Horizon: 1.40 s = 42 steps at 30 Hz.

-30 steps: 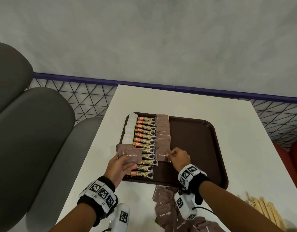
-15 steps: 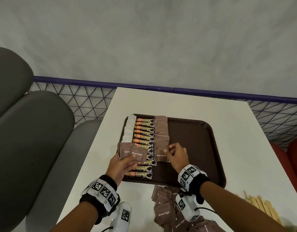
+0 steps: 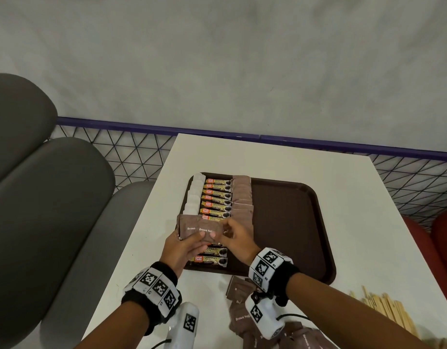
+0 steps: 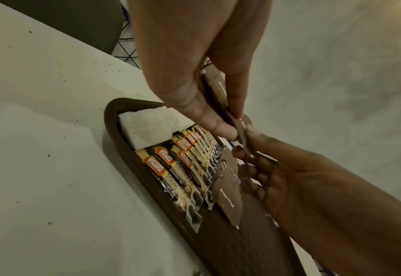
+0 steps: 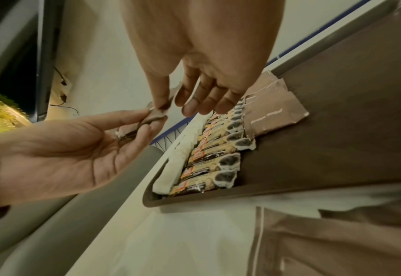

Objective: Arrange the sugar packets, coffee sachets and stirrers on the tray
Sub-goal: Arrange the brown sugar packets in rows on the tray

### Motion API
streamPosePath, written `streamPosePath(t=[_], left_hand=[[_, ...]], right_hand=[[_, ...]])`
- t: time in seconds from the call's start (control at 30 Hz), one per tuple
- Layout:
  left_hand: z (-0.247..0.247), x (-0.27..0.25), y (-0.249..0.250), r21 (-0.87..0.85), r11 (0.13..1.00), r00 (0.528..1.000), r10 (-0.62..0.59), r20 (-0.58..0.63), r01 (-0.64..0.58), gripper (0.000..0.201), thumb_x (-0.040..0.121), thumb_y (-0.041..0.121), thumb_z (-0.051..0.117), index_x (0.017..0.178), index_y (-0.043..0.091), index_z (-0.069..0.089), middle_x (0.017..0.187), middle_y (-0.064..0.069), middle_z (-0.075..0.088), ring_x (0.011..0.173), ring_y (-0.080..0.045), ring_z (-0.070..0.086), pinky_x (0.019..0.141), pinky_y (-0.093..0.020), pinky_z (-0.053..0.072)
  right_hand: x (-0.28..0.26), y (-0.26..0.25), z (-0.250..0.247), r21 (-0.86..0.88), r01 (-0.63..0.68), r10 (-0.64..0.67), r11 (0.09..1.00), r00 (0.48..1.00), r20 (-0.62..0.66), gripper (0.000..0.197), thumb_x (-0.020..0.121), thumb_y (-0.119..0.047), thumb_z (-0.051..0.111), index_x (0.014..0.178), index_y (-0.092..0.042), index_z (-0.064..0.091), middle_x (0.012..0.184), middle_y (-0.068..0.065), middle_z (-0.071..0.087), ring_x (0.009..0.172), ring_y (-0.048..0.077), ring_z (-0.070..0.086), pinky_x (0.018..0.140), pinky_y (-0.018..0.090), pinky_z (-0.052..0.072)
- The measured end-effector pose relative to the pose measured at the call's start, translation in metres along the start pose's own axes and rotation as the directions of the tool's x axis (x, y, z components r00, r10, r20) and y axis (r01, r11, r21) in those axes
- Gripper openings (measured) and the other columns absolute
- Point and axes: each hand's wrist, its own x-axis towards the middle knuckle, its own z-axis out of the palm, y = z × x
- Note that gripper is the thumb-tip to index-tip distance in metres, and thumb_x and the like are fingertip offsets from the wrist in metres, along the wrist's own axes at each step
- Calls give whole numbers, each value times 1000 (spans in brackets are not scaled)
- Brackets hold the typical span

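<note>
A brown tray on the white table holds three columns: white sugar packets, coffee sachets and brown sugar packets. Above the tray's near left part my left hand grips a small stack of brown sugar packets. My right hand pinches the right end of the stack's top packet. In the right wrist view the thumb and forefinger of the right hand close on the packet end, which my left hand also holds. The left wrist view shows both hands meeting on the packets.
Loose brown sugar packets lie on the table in front of the tray. Wooden stirrers are heaped at the front right. Grey seats stand to the left, a red seat to the right, and a wire-mesh rail behind.
My right hand left the brown packet row on the tray and moved left to the stack in my left hand, where it now pinches the top packet.
</note>
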Motion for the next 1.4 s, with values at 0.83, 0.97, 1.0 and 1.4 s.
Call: streamPosePath(t=[0.83,0.97,1.0,1.4], left_hand=[[-12,10,-3,-2,998,994,-70,-89,70,21,91,12,57,112,13,61,116,-14,65,111,-27,59,86,-34,51],[-14,10,-2,13,998,995,-60,-81,62,22,88,11,60,110,14,62,113,-11,67,109,-26,60,87,-34,51],[-14,10,-2,10,998,995,-59,-79,60,21,88,11,60,109,14,62,112,-11,67,108,-26,61,85,-33,51],[-10,8,1,-43,998,998,-49,-48,47,17,87,5,60,100,14,63,87,-3,75,90,-21,68,73,-25,57]], right_hand=[[-7,44,-60,-330,-370,278,868,915,-293,20,80,-17,70,74,-15,51,61,-7,44,69,13,45,65,22,37],[0,47,-55,-380,-380,276,843,913,-300,24,78,-20,71,70,-20,48,58,-8,42,65,13,44,68,25,40],[2,47,-55,-391,-388,282,835,911,-302,27,78,-21,71,68,-23,46,58,-8,43,65,13,45,70,26,41],[4,46,-51,-488,-418,286,766,902,-324,29,79,-29,68,71,-28,40,83,-1,57,94,25,59,88,36,44]])
